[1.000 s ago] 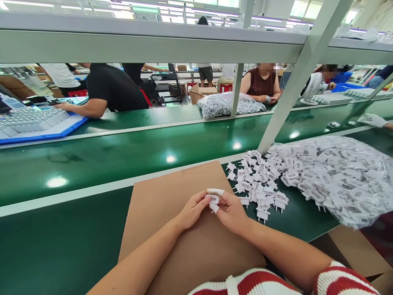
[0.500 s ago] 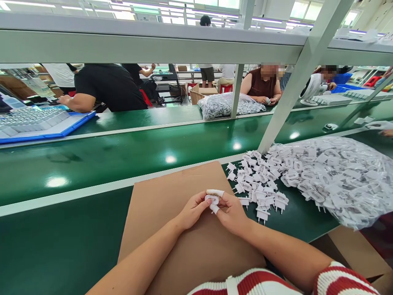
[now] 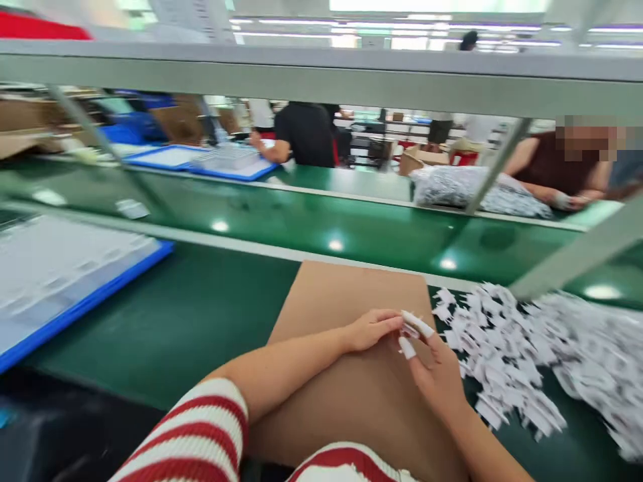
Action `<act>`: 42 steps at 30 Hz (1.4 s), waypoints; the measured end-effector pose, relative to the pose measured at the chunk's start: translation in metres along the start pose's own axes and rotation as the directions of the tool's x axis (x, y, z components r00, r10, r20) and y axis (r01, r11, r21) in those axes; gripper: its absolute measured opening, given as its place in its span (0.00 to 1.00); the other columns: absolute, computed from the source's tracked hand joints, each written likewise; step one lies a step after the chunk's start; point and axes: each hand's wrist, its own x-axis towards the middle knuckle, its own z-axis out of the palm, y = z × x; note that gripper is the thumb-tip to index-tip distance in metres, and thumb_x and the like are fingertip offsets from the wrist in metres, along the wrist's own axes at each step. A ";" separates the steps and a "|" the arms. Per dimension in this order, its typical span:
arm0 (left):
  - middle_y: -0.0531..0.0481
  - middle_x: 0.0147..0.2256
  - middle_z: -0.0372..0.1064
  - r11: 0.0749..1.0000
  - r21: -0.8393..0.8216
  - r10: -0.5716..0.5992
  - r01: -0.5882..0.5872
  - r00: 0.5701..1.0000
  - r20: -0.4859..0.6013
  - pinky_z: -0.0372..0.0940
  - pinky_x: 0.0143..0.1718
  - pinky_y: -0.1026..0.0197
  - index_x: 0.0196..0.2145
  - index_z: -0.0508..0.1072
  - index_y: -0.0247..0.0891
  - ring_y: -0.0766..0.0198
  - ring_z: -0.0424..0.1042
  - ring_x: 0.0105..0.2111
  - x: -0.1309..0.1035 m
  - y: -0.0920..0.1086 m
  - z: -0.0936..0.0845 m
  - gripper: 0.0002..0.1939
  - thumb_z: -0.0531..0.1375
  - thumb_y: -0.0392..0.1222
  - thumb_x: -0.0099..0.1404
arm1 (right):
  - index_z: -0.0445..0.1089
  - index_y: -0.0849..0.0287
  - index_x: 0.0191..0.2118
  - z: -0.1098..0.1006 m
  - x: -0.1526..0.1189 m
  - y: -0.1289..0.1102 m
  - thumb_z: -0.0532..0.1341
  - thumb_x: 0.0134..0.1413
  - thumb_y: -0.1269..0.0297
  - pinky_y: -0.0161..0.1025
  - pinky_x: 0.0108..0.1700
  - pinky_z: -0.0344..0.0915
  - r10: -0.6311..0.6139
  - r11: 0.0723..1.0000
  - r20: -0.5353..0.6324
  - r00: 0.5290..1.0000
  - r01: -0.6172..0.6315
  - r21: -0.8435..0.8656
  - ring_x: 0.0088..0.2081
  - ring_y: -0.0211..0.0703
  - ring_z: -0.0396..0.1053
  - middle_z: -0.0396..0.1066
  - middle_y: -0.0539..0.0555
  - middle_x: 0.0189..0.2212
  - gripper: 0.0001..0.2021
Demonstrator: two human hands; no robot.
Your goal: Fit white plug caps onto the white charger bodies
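Over the cardboard sheet point(image 3: 341, 294), the left hand point(image 3: 373, 330) is pinching, and the half-curled right hand point(image 3: 439, 375) is gripping, one small white piece point(image 3: 410, 331); it is looking light, stiff, perhaps slippery; its edges are probably offering the safest hold.

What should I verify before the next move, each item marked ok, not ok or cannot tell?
1. Small white plastic piece held at the fingertips of the left hand and right hand: ok.
2. White finger covers on the right hand's thumb and index finger: ok.
3. Flat brown cardboard sheet beneath the piece: ok.
4. Loose heap of white plastic parts beside the sheet, on the right hand's side: ok.
5. Sharp picture of the piece: not ok, it is blurred.
6. Firmness of the grip: cannot tell.
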 end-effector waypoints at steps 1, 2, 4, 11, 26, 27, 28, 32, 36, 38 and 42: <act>0.40 0.41 0.77 1.000 -0.004 0.005 -0.005 1.000 -0.018 0.69 0.45 0.55 0.46 0.79 0.33 0.55 0.74 0.39 0.001 -0.002 -0.002 0.34 0.61 0.71 0.66 | 0.70 0.51 0.63 -0.001 0.001 0.003 0.63 0.63 0.58 0.60 0.64 0.68 -0.006 1.000 -0.001 1.000 0.006 -0.021 0.60 0.58 0.73 0.75 0.58 0.58 0.24; 0.41 0.39 0.77 1.000 -0.007 0.011 -0.012 0.999 -0.032 0.69 0.43 0.55 0.45 0.80 0.33 0.56 0.74 0.37 0.002 -0.003 -0.004 0.35 0.61 0.72 0.65 | 0.71 0.51 0.63 -0.002 0.002 0.006 0.62 0.64 0.56 0.60 0.63 0.69 -0.016 0.999 0.002 1.000 0.016 -0.033 0.59 0.58 0.73 0.76 0.58 0.57 0.23; 0.43 0.37 0.76 1.000 -0.014 0.027 -0.028 0.998 -0.049 0.69 0.42 0.56 0.44 0.80 0.34 0.59 0.72 0.35 0.003 -0.005 -0.006 0.34 0.63 0.72 0.63 | 0.72 0.52 0.62 -0.003 0.004 0.008 0.58 0.66 0.54 0.59 0.60 0.70 -0.020 0.997 -0.008 1.000 0.020 -0.068 0.57 0.57 0.73 0.77 0.59 0.53 0.21; 0.43 0.40 0.76 0.996 -0.063 0.063 -0.067 0.996 -0.065 0.69 0.45 0.54 0.45 0.79 0.34 0.59 0.73 0.36 0.006 -0.017 -0.001 0.34 0.70 0.69 0.57 | 0.62 0.50 0.69 0.002 0.005 -0.003 0.60 0.66 0.53 0.55 0.56 0.74 0.052 0.999 -0.112 0.992 -0.053 -0.006 0.53 0.53 0.74 0.66 0.62 0.62 0.28; 0.45 0.46 0.74 0.999 -0.012 0.037 -0.039 0.987 -0.157 0.68 0.50 0.55 0.51 0.74 0.39 0.57 0.73 0.46 -0.003 -0.009 -0.008 0.21 0.68 0.52 0.66 | 0.77 0.51 0.49 0.006 0.019 -0.011 0.63 0.63 0.63 0.46 0.53 0.76 0.001 0.986 -0.094 0.996 0.015 0.169 0.49 0.47 0.75 0.75 0.56 0.48 0.10; 0.45 0.46 0.74 0.999 -0.012 0.030 -0.032 0.987 -0.156 0.68 0.50 0.56 0.51 0.74 0.39 0.57 0.73 0.45 -0.004 -0.007 -0.009 0.20 0.67 0.51 0.66 | 0.78 0.51 0.48 0.006 0.019 -0.012 0.64 0.63 0.62 0.45 0.52 0.76 0.016 0.979 -0.096 0.995 0.004 0.202 0.48 0.46 0.76 0.75 0.56 0.47 0.10; 0.45 0.45 0.75 1.000 -0.008 0.024 -0.025 0.988 -0.152 0.68 0.49 0.56 0.51 0.75 0.38 0.58 0.73 0.43 -0.004 -0.005 -0.010 0.19 0.66 0.49 0.66 | 0.78 0.51 0.48 0.007 0.019 -0.013 0.64 0.62 0.61 0.44 0.51 0.77 0.034 0.971 -0.095 0.995 -0.011 0.238 0.47 0.46 0.76 0.75 0.55 0.47 0.10; 0.48 0.39 0.75 0.999 0.044 0.020 -0.013 0.987 -0.161 0.66 0.46 0.60 0.46 0.78 0.37 0.61 0.70 0.38 -0.003 -0.002 -0.011 0.16 0.64 0.50 0.67 | 0.78 0.53 0.46 0.011 0.020 -0.010 0.66 0.60 0.60 0.43 0.49 0.78 0.100 0.935 -0.072 0.992 -0.069 0.348 0.43 0.44 0.78 0.74 0.55 0.46 0.10; 0.48 0.38 0.75 0.995 0.103 0.020 -0.001 0.983 -0.182 0.66 0.46 0.60 0.43 0.79 0.37 0.60 0.70 0.38 -0.003 -0.002 -0.009 0.17 0.63 0.53 0.69 | 0.77 0.54 0.46 0.016 0.020 -0.005 0.64 0.61 0.62 0.44 0.48 0.77 0.098 0.952 -0.063 0.993 -0.075 0.296 0.44 0.45 0.77 0.74 0.55 0.45 0.10; 0.48 0.39 0.75 0.993 0.120 0.016 0.005 0.985 -0.174 0.66 0.46 0.60 0.43 0.79 0.37 0.59 0.70 0.39 -0.004 -0.002 -0.009 0.16 0.64 0.53 0.69 | 0.76 0.54 0.47 0.017 0.020 -0.003 0.64 0.60 0.64 0.44 0.47 0.76 0.075 0.971 -0.082 0.994 -0.054 0.234 0.45 0.45 0.76 0.74 0.55 0.45 0.10; 0.49 0.40 0.75 0.991 0.131 0.006 0.012 0.991 -0.136 0.65 0.47 0.61 0.43 0.78 0.38 0.60 0.70 0.40 -0.004 -0.004 -0.012 0.13 0.65 0.50 0.68 | 0.77 0.53 0.47 0.018 0.021 -0.001 0.64 0.56 0.71 0.41 0.46 0.74 0.032 0.983 -0.084 0.996 -0.016 0.181 0.45 0.44 0.74 0.73 0.53 0.42 0.13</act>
